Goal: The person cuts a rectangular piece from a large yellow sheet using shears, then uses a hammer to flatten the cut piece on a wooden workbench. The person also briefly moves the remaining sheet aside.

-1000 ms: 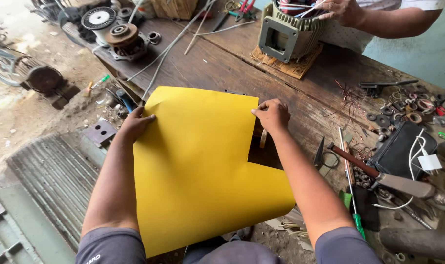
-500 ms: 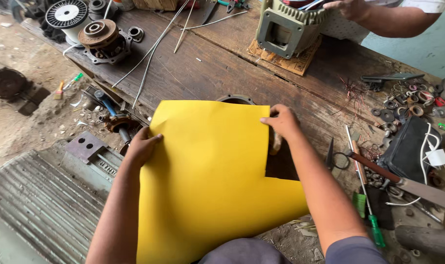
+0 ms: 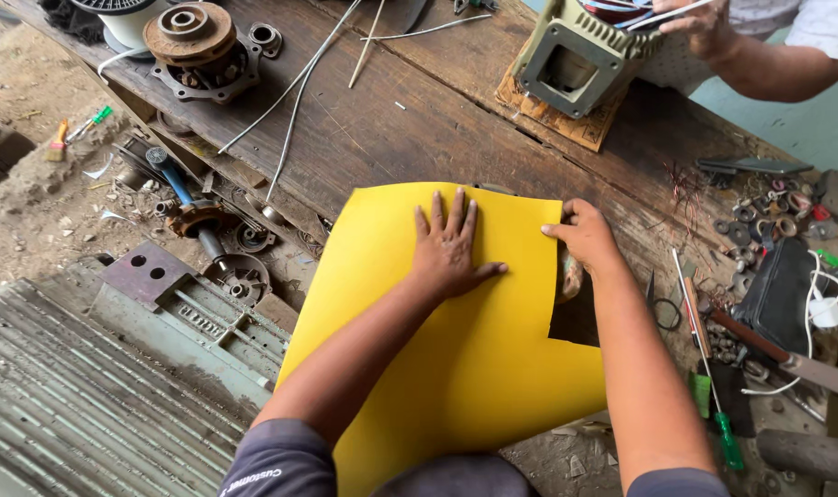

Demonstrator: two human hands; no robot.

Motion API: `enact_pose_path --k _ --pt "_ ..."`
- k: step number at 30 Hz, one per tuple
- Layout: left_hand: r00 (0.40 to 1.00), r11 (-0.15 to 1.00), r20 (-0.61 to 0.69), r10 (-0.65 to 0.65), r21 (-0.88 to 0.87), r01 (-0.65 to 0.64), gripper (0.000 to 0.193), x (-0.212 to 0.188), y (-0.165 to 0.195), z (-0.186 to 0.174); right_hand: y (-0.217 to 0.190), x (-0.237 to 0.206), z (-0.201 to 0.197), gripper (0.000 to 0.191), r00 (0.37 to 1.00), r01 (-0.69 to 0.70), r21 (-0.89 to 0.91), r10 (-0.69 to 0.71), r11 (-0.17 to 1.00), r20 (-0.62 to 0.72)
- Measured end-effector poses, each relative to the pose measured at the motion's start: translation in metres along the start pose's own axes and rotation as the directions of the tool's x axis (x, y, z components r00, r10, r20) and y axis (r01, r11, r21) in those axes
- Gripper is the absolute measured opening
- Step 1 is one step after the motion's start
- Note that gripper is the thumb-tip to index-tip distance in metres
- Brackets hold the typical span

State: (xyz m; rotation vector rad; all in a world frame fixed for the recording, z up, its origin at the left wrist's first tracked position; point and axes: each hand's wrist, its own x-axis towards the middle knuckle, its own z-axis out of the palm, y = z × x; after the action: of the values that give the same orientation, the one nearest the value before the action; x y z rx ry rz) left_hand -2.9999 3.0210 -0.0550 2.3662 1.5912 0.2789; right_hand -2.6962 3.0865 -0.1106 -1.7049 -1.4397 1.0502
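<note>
A large yellow sheet (image 3: pixel 474 368) with a rectangular notch cut from its right side lies over the edge of a worn wooden workbench (image 3: pixel 419 120). My left hand (image 3: pixel 451 244) lies flat on the sheet's upper middle, fingers spread. At the top right edge of the sheet, just above the notch, my right hand (image 3: pixel 585 237) pinches it between thumb and fingers. A small brown object under that hand is mostly hidden.
Another person's hand (image 3: pixel 700 23) rests on a grey-green motor housing (image 3: pixel 576 60) on a wood block at the back. Rusty motor parts (image 3: pixel 193 41), thin rods (image 3: pixel 295 87), washers (image 3: pixel 769 216), a black pouch (image 3: pixel 787 290), scissors (image 3: pixel 663 294) and a green screwdriver (image 3: pixel 718 414) lie around.
My left hand moved from the sheet's left edge to its middle and now presses flat. The right hand keeps its hold at the top right edge. The view shifted closer.
</note>
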Motion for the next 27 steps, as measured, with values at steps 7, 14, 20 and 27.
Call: enact_pose_path --k 7,14,20,27 --pt "0.994 0.999 -0.101 0.031 -0.032 -0.034 0.12 0.007 -0.006 -0.004 0.008 0.0 -0.001 0.03 0.998 0.048 0.033 -0.047 0.998 -0.041" --pt "0.999 1.0 -0.029 0.015 -0.023 -0.016 0.121 0.023 -0.006 -0.003 -0.006 -0.006 0.006 0.034 0.994 0.039 -0.053 -0.044 0.998 -0.103" --pt "1.0 1.0 -0.024 0.003 0.0 -0.003 0.121 0.019 -0.002 -0.013 -0.021 -0.013 0.008 0.041 0.993 0.039 -0.115 -0.052 0.993 -0.11" --pt "1.0 1.0 -0.023 0.01 -0.005 -0.01 0.113 0.018 0.004 -0.003 -0.035 -0.027 0.009 0.066 0.978 0.101 -0.287 -0.148 0.953 -0.147"
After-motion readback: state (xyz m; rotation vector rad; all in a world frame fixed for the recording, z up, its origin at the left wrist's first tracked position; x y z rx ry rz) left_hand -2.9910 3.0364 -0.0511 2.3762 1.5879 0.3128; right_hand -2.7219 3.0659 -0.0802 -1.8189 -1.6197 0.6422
